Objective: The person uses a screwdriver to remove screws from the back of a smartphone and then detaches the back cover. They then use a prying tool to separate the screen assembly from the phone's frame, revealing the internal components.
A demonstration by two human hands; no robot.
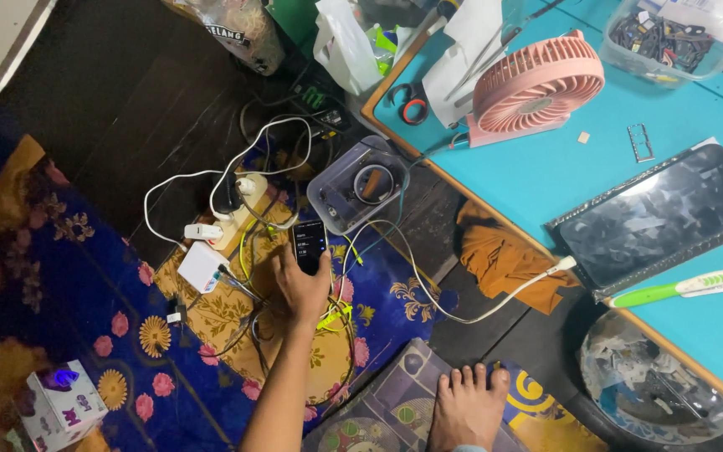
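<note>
— Hand (pixel 301 289) on the floor: which, and gripping what?

— Cannot tell which; it wraps a small black phone (pixel 309 244), thumb and fingers clasping its lower end, above the flowered rug (pixel 127 335).

— Surroundings?

— White power strip (pixel 232 219) and tangled cables (pixel 261 142) just beside; clear plastic box (pixel 357 186) beyond; pink fan (pixel 535 84) on the turquoise table (pixel 546 176).

Dim floor at left, brighter teal table (pixel 546 180) (glare on tablet screen (pixel 663 213)), slight edge distortion.
</note>
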